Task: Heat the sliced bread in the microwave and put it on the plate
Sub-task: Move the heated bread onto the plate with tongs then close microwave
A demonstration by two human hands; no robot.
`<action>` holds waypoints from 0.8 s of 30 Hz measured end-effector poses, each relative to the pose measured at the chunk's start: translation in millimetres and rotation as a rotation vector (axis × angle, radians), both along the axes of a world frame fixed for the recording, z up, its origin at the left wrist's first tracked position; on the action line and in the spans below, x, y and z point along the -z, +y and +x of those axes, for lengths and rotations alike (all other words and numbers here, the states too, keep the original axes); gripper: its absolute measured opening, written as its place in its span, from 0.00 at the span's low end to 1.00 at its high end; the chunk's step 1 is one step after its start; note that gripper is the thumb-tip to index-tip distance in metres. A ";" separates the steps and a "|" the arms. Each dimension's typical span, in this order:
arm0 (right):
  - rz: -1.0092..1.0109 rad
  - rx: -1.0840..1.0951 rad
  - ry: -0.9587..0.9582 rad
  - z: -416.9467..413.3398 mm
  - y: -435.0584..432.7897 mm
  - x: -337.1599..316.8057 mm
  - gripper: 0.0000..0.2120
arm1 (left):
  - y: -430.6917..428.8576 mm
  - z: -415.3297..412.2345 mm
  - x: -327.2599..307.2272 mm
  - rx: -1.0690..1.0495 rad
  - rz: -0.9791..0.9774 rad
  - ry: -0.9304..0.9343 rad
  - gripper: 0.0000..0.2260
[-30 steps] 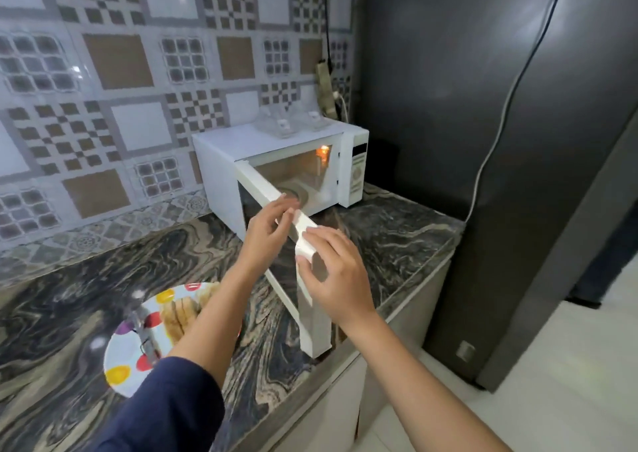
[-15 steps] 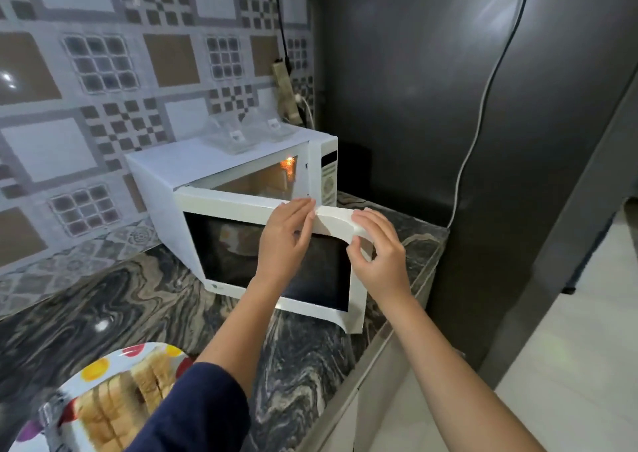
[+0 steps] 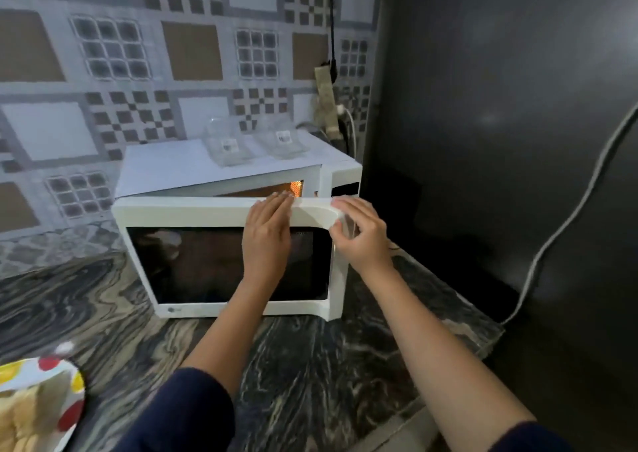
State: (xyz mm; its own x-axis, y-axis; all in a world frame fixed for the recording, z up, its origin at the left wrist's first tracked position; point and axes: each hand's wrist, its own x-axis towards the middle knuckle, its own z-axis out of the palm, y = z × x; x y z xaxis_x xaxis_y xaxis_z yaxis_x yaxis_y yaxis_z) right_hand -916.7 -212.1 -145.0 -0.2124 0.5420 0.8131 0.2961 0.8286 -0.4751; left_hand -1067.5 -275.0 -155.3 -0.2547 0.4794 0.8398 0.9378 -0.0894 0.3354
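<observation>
head view, and there's the boxy white microwave [image 3: 224,172] on the swirled black-and-cream marble countertop [image 3: 310,365], backed into the corner against the grey and brown patterned tile wall [image 3: 190,51]. its white-framed door with the dark glass window [image 3: 193,210] stands just ajar, a narrow gap open along the top right, and an orange lamp glow [image 3: 296,186] shows through it. the left hand [image 3: 267,234] lies flat on the door's upper front, fingers straight and together, palm pressed to the glass and frame, grasping nothing. the right hand [image 3: 359,234] is at the door's curved upper right corner, fingers curled over the top and thumb tucked underneath, pinching that edge. down in the bottom left corner, partly cut off and blurred, the white plate with red and yellow dots [image 3: 74,379] sits on the countertop with the pale sliced bread [image 3: 24,413] lying on it, well apart from the microwave. two clear plastic containers [image 3: 228,144] rest on the microwave's top. a beige power strip [image 3: 326,103] hangs on the wall behind, and a grey cable [image 3: 569,217] runs down the tall dark panel [image 3: 500,141] on the right.
</observation>
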 end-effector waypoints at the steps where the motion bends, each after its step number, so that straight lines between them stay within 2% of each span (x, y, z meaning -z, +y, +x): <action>1: -0.013 -0.031 -0.023 0.0 13.0 -3.6 0.16 | 6.5 1.5 -0.8 -0.027 0.002 -0.016 0.13; 7: 0.040 -0.256 -0.137 -5.8 73.4 -8.8 0.16 | 33.4 -1.9 -8.2 -0.227 -0.123 0.008 0.14; 10: 0.023 -0.333 -0.189 -10.6 97.9 -7.5 0.16 | 41.4 -5.2 -16.2 -0.275 -0.233 -0.017 0.20; 13: 0.055 -0.368 -0.229 -15.3 115.4 -5.7 0.16 | 47.3 -6.0 -22.9 -0.306 -0.288 -0.041 0.22; 19: -0.020 -0.437 -0.331 -22.3 134.5 -14.6 0.16 | 60.9 -4.3 -25.3 -0.359 -0.274 -0.075 0.24; 24: 0.068 -0.391 -0.375 -24.5 147.5 -21.9 0.15 | 63.8 -6.7 -26.5 -0.366 -0.308 -0.060 0.24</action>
